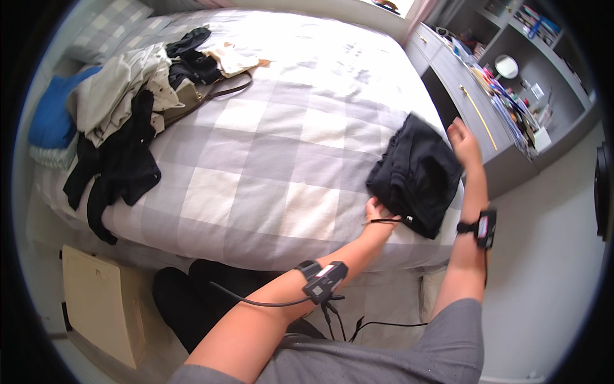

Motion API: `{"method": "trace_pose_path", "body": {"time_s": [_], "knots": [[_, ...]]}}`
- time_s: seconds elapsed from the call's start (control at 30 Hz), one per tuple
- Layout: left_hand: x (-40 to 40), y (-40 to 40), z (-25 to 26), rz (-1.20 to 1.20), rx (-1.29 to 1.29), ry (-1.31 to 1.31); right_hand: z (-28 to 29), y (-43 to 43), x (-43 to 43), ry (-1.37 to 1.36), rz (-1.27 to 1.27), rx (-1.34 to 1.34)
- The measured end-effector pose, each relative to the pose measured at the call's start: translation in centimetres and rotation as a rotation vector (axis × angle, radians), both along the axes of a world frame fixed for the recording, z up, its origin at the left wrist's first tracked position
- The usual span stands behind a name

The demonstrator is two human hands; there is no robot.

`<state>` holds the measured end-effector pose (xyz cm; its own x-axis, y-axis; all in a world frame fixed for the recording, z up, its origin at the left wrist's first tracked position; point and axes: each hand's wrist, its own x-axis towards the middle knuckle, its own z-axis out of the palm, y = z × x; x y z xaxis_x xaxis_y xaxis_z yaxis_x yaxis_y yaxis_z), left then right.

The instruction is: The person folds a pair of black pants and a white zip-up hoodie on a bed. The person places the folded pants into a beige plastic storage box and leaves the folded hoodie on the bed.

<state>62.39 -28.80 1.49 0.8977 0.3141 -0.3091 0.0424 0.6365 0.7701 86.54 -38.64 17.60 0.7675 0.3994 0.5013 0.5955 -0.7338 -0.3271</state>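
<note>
A folded black garment (pixel 417 173) lies near the right edge of the bed, on a grey and white checked cover (pixel 259 182). My left hand (pixel 380 211) is at the garment's lower left edge, its fingers partly tucked beside or under the cloth; whether it grips is hidden. A black cord with a small metallic end lies across that hand's wrist side. My right hand (pixel 464 139) is raised just past the garment's right side, fingers apart and slightly blurred, holding nothing.
At the bed's left lie a beige garment (pixel 115 91), a black garment (pixel 124 158), a blue cloth (pixel 57 115) and a bag with a brown strap (pixel 230 89). A grey desk (pixel 475 115) with clutter adjoins the right side. A cream box (pixel 96 302) stands at lower left; cables hang below.
</note>
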Motion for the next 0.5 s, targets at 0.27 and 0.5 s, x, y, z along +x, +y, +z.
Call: {"method": "trace_pose_path", "body": {"time_s": [0.27, 0.5], "knots": [[-0.8, 1.0, -6.5, -0.106, -0.301, -0.541, -16.6, 1.3, -4.3, 0.168, -0.183, -0.465], [-6.8, 7.1, -3.6, -0.285, -0.050, -0.329, -15.4, 1.2, -3.1, 0.412, -0.170, -0.421]]}}
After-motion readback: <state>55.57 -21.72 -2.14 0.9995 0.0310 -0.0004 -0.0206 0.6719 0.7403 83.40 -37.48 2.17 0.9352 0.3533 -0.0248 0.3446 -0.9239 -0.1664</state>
